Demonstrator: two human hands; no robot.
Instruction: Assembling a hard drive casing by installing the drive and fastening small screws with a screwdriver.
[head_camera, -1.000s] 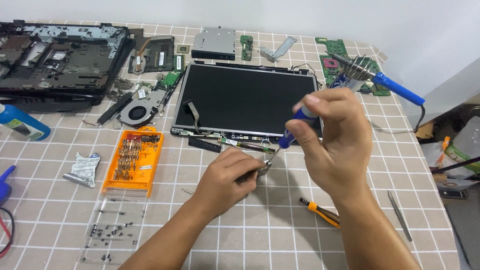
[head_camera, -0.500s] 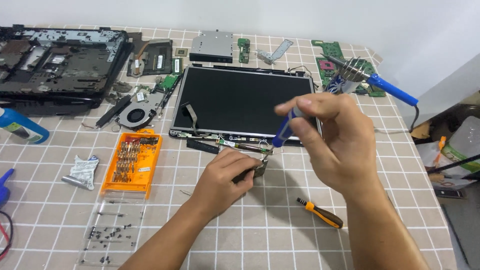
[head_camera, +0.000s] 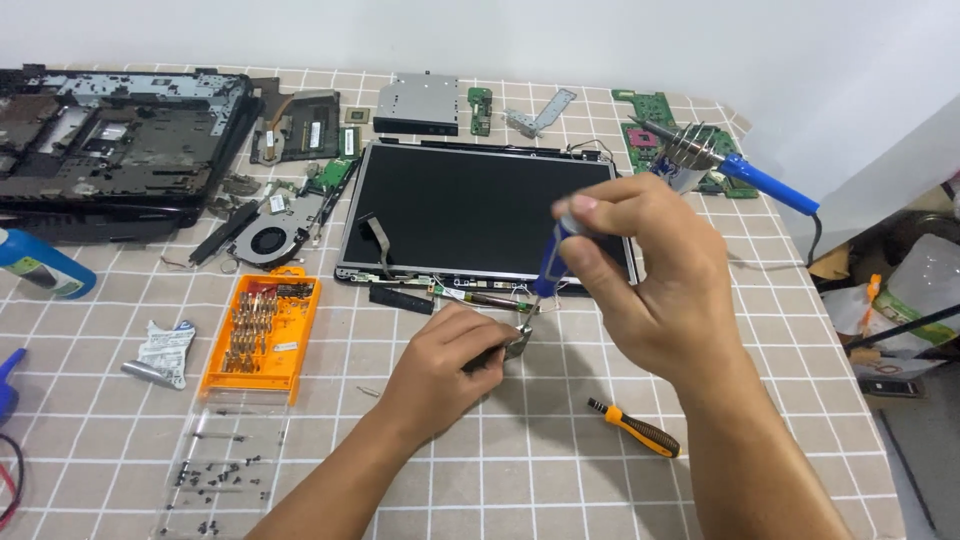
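1. The right hand pinches a blue-handled screwdriver between thumb and fingertips, holding it nearly upright with its tip pointing down at the near edge of the laptop screen panel
2. The left hand lies on the checked tablecloth just near of that edge, its fingers curled and pressed on a small metal hinge bracket at the panel's near right part; how firmly it grips cannot be told
3. The screen panel lies flat, dark face up, in the middle of the table, a little far of both hands
4. Left of the left hand sits an orange bit case full of screwdriver bits, and near of it a clear lid with loose small screws
5. A second, orange-and-black screwdriver lies on the cloth near of the right hand, apart from it
6. A round cooling fan rests left of the panel, and the stripped laptop base fills the far left corner
7. A soldering iron with a blue handle sits in its coil stand at the far right, over a green circuit board
8. A grey optical drive lies at the far edge, beyond the panel
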